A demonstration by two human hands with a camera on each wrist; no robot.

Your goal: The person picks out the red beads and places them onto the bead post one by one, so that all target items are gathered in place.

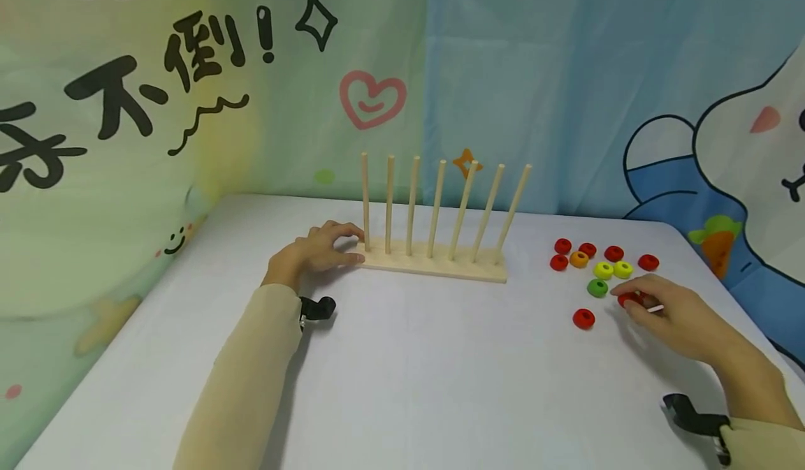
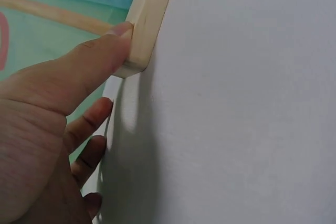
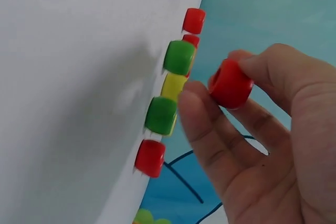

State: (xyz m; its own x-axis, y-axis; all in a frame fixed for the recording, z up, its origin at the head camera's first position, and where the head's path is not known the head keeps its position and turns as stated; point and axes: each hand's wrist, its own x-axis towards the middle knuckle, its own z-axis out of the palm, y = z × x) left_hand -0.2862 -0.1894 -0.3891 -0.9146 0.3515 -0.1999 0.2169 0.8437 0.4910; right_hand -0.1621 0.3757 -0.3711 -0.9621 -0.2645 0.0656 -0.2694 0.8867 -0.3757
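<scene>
At the left end of a wooden peg stand [image 1: 434,266], my left hand [image 1: 321,248] grips the base. In the left wrist view its thumb [image 2: 94,59] presses on the end of the base [image 2: 149,30], while the other fingers spread behind and below. My right hand [image 1: 682,316] pinches a red bead [image 3: 231,85] between thumb and fingers, held up off the table; the bead's hole shows on its left side. Near that hand lie a green bead [image 1: 597,288], a red bead [image 1: 583,318] and two yellow beads [image 1: 613,269]. A second green bead [image 3: 161,115] shows in the right wrist view.
Several more red beads [image 1: 613,253] and an orange bead [image 1: 578,259] lie toward the back right of the white table [image 1: 409,372]. Upright pegs [image 1: 437,204] rise from the stand's base. A printed cloth [image 1: 503,72] hangs behind the table.
</scene>
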